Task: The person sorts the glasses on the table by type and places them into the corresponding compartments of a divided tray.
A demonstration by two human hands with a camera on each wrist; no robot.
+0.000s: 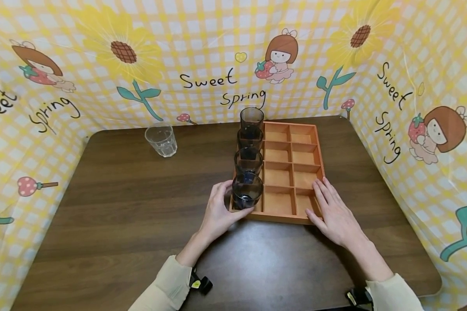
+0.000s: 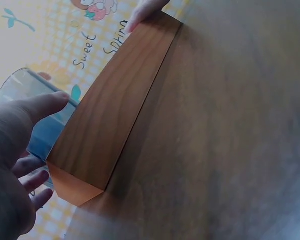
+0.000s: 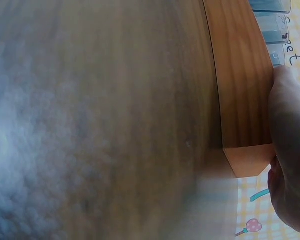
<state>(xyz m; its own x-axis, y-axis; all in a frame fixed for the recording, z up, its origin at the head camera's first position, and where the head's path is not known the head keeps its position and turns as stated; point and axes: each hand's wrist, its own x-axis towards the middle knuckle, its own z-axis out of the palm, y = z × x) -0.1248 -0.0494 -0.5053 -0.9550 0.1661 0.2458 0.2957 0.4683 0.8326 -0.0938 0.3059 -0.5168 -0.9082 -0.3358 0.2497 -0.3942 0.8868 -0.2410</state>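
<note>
My left hand (image 1: 222,209) holds the nearest dark glass (image 1: 247,190) between thumb and fingers, at the front left corner of a wooden compartment box (image 1: 280,219). In the left wrist view the thumb (image 2: 52,104) overlaps that glass's side, and the other fingers spread beside the box's corner. Three more dark glasses, the farthest one (image 1: 251,116) among them, stand behind it in the left column. My right hand (image 1: 338,216) rests on the box's right rim, fingers extended, thumb over the front right compartment.
A clear glass (image 1: 162,140) stands on the brown table (image 1: 120,207) at the back left. Yellow checked cloth (image 1: 202,47) with printed flowers hangs around the back and sides. The box's middle and right columns hold no glasses.
</note>
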